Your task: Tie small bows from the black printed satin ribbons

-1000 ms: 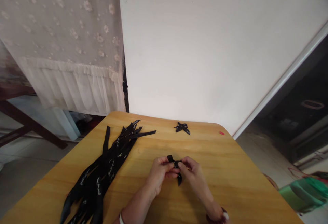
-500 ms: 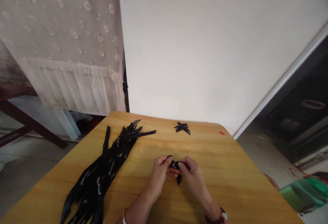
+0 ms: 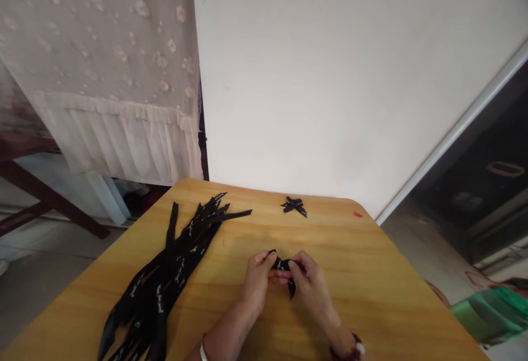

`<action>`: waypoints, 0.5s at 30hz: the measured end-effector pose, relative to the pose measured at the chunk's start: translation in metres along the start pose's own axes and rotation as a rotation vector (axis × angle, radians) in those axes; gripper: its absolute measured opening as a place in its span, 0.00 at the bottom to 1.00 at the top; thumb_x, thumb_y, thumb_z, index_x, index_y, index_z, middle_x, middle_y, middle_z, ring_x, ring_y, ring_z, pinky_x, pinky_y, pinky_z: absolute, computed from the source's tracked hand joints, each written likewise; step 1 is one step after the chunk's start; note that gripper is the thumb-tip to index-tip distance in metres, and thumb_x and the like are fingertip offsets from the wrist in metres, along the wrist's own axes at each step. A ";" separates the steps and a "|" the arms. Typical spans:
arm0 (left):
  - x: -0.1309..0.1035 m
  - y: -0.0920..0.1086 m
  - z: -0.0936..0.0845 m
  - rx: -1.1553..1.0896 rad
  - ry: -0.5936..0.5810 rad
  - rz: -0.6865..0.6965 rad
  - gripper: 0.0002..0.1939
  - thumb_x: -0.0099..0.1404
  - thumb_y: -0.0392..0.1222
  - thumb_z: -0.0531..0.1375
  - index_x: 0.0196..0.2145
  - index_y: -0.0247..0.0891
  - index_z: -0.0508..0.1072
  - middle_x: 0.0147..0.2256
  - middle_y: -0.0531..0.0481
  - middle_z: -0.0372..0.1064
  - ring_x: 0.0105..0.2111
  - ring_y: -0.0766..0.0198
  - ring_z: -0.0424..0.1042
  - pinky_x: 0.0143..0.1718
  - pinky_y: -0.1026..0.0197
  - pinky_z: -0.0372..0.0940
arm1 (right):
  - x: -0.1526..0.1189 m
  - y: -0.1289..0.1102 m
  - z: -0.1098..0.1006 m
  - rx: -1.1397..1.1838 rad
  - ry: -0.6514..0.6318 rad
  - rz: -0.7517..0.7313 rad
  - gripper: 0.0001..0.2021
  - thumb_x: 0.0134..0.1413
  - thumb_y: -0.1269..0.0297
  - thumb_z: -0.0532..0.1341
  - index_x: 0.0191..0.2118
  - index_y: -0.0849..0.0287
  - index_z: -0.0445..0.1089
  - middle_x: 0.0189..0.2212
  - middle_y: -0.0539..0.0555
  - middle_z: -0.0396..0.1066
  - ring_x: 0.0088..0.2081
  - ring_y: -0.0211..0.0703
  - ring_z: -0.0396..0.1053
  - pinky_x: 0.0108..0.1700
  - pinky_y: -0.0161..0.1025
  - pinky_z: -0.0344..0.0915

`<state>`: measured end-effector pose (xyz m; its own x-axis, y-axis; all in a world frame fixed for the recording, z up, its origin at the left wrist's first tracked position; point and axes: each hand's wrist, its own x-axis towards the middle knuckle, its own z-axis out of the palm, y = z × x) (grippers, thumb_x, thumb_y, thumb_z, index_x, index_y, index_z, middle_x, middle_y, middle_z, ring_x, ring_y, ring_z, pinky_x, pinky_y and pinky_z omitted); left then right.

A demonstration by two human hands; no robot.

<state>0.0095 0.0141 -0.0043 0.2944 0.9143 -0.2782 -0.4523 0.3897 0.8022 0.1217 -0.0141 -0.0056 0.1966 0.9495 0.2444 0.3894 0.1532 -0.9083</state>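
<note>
Between my two hands, above the front middle of the table, is a black ribbon (image 3: 282, 264) with white lettering. My left hand (image 3: 258, 275) pinches its left part between thumb and finger. The right part is gripped by my right hand (image 3: 308, 275), and a pointed ribbon end hangs below those fingers. Part of the ribbon is hidden behind my fingers. Farther back lies a black ribbon bow (image 3: 294, 205), also with white print. A long heap of black printed ribbons (image 3: 173, 267) spreads over the table's left side.
The wooden table (image 3: 371, 295) has its far edge against a white panel (image 3: 330, 75). A small red piece (image 3: 358, 214) lies near the far right corner. A lace curtain (image 3: 103, 64) hangs at left, and a green bag (image 3: 490, 311) is beyond the right edge.
The ribbon between my hands is pulled slightly wider, with my right hand a little farther right. Its hanging end has swung slightly right. The heap and bow stay in place.
</note>
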 end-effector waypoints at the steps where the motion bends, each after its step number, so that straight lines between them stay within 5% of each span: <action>1: -0.001 0.001 0.000 -0.024 -0.020 -0.022 0.13 0.48 0.48 0.59 0.23 0.34 0.63 0.21 0.50 0.70 0.21 0.61 0.71 0.20 0.65 0.62 | 0.001 -0.001 -0.001 0.002 0.015 0.003 0.10 0.47 0.61 0.53 0.20 0.57 0.56 0.16 0.46 0.56 0.20 0.35 0.55 0.22 0.31 0.53; 7: -0.005 0.008 -0.002 -0.041 -0.147 -0.080 0.12 0.45 0.38 0.63 0.29 0.30 0.70 0.31 0.42 0.72 0.30 0.58 0.72 0.26 0.65 0.64 | 0.005 -0.006 -0.007 0.090 0.033 0.052 0.10 0.44 0.60 0.55 0.19 0.58 0.58 0.15 0.46 0.58 0.20 0.36 0.57 0.21 0.31 0.55; 15: -0.006 0.004 -0.004 0.091 -0.177 -0.105 0.11 0.47 0.39 0.61 0.29 0.29 0.72 0.27 0.41 0.72 0.26 0.59 0.72 0.25 0.64 0.64 | 0.006 -0.015 -0.012 0.116 -0.038 0.091 0.13 0.48 0.56 0.53 0.22 0.60 0.62 0.20 0.50 0.64 0.25 0.39 0.62 0.28 0.32 0.59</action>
<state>0.0026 0.0110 -0.0019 0.4831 0.8322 -0.2721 -0.3355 0.4630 0.8204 0.1281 -0.0135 0.0137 0.1917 0.9702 0.1483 0.2645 0.0944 -0.9598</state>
